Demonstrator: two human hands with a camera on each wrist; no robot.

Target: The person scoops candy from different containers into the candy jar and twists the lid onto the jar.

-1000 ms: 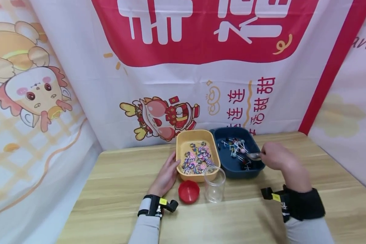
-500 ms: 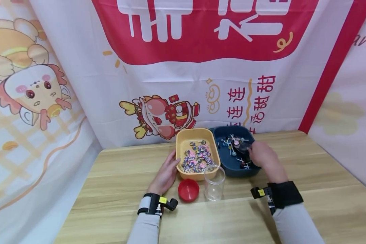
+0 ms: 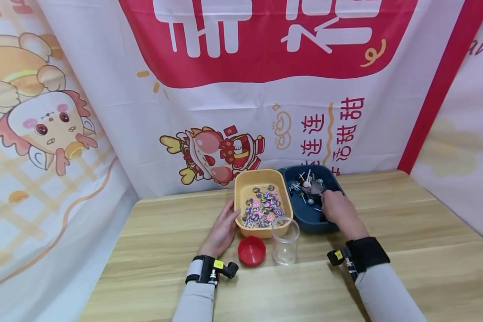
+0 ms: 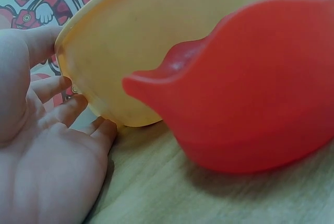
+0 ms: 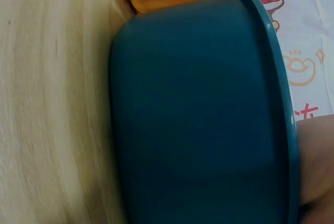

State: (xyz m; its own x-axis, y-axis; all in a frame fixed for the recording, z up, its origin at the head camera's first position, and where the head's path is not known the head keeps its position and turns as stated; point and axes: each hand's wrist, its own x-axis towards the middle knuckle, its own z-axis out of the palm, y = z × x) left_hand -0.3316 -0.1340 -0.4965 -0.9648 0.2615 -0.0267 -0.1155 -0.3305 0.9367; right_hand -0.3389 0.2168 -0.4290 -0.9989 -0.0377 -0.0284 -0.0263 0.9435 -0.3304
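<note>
My left hand (image 3: 220, 230) holds the left side of a yellow bin (image 3: 240, 183), its thumb at the rim and its fingertips against the outer wall. Small swirl-patterned lollipops (image 3: 267, 208) cover that bin's floor. My right hand (image 3: 340, 211) reaches over the right rim of a dark blue bin (image 3: 311, 226) and grips a greyish, shiny spoon (image 3: 315, 189). The spoon's bowl is among small white-sticked lollipops (image 3: 309, 201) in the blue bin. In the right wrist view the blue bin's wall hides the spoon; only part of the right hand (image 5: 317, 164) shows.
A red wavy-rimmed bowl (image 3: 251, 252) and a tall clear cup (image 3: 285, 250) stand in front of the yellow bin, on a wooden table (image 3: 153, 259). A printed cloth (image 3: 209, 103) hangs directly behind both bins.
My right hand has moved left and further over the blue bin, pushing the spoon through the lollipops toward the bin's far left. The left hand stays at the yellow bin.
</note>
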